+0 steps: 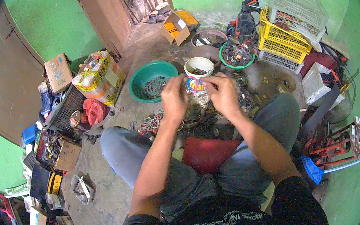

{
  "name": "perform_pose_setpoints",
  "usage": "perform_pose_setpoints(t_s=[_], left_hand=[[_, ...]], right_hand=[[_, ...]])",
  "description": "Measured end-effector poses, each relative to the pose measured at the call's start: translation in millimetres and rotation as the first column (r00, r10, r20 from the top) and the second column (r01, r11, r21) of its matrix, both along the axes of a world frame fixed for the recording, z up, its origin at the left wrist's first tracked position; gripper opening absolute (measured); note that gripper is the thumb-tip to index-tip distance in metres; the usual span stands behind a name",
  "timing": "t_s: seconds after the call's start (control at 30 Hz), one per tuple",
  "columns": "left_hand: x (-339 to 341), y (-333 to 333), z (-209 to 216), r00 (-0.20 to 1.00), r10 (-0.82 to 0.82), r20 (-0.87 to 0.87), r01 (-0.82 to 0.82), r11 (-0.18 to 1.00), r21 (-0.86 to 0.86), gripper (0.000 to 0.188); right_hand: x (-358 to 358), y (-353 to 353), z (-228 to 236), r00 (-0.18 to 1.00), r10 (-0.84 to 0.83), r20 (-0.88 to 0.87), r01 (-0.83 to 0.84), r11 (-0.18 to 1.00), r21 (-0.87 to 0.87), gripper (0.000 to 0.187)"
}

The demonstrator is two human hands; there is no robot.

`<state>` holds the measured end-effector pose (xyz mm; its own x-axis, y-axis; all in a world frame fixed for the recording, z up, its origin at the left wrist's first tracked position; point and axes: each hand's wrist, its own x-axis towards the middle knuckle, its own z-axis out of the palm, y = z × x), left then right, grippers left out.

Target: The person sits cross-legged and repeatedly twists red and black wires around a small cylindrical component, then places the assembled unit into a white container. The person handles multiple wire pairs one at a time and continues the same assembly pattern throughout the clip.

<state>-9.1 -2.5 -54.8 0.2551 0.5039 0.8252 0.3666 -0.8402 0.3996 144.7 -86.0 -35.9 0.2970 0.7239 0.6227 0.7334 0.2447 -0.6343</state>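
Observation:
Between my two hands is a small colourful piece [195, 85] in blue, red and yellow with printed lettering, perhaps a round lid or packet; its exact kind is unclear. My left hand [174, 98] is closed on its left edge, and my right hand [222, 93] pinches the right edge with the thumb toward it. Just beyond them stands a white bucket [196, 63] with dark bits inside. A green basin [156, 68] with small dark parts lies beyond my left hand. Below the hands, a heap of loose wires and dark parts [199, 124] covers the floor.
Yellow crates [285, 36] and a white crate [299, 5] are stacked at the far right. A green-rimmed basket [239, 66] of parts sits before them. An open carton [184, 35] lies near the doorway. Leftward are a taped bundle [106, 83] and a dark crate [66, 109].

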Motion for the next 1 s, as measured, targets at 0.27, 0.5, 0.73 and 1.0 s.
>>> perform_pose_setpoints(t_s=[0.27, 0.5, 0.73, 1.0], left_hand=[[-2.2, -6.8, 16.8, 0.993, 0.084, 0.088, -0.077, 0.994, -0.082, 0.009], [9.9, -17.8, 13.5, 0.995, 0.003, 0.102, 0.013, 0.988, -0.156, 0.01], [9.3, -18.3, 12.7, 0.995, 0.024, 0.099, -0.008, 0.987, -0.162, 0.011], [10.2, -20.2, 8.5, 0.993, -0.002, 0.119, 0.024, 0.983, -0.18, 0.011]], right_hand=[[17.2, 6.0, -19.3, 0.744, 0.217, -0.632, -0.345, 0.935, -0.085, 0.023], [2.0, 12.7, -29.2, 0.539, 0.255, -0.803, -0.458, 0.889, -0.025, 0.027], [-3.4, 8.7, -24.5, 0.581, 0.236, -0.779, -0.34, 0.94, 0.03, 0.025], [-5.7, -0.4, -20.6, 0.525, 0.164, -0.835, -0.517, 0.841, -0.159, 0.027]])
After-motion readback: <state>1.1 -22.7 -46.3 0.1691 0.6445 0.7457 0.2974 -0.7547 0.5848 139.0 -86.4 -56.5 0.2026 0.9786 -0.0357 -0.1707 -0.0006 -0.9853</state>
